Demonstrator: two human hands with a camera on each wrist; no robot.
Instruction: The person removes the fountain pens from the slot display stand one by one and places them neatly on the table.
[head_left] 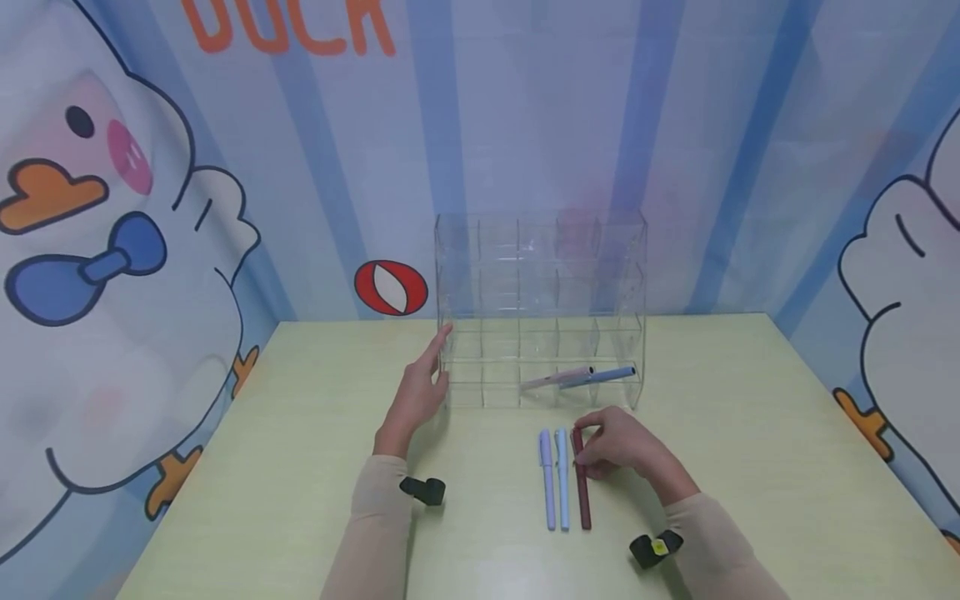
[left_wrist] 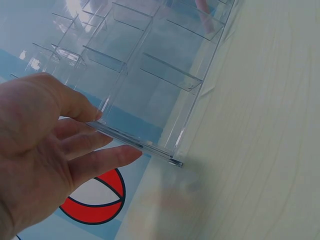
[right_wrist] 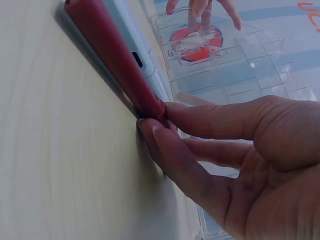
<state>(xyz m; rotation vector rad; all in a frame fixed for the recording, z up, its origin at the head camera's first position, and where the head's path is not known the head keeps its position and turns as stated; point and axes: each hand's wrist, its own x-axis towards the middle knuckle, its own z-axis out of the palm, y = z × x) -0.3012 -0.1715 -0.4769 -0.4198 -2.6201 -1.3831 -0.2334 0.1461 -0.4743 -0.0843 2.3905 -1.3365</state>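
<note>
My left hand (head_left: 415,396) grips the left side edge of a clear plastic compartment rack (head_left: 500,361), thumb on one face and fingers on the other in the left wrist view. Between thumb and fingertips, my right hand (head_left: 618,442) pinches a dark red pen (head_left: 583,500) near its upper part. That pen lies along the tabletop, its far end toward the rack. Close to its left are a light blue pen (head_left: 563,483) and a lilac pen (head_left: 549,483), roughly parallel. Inside the rack's lowest row, a pale pink pen (head_left: 553,380) and a blue pen (head_left: 606,375) lie slanted.
The rack stands upright at the back of the pale wooden table (head_left: 262,467). Behind it hangs a blue-striped cloth (head_left: 517,108) with printed cartoon ducks and a red-and-white ball. A small black wrist camera (head_left: 656,547) sits on the right sleeve, another (head_left: 423,490) on the left.
</note>
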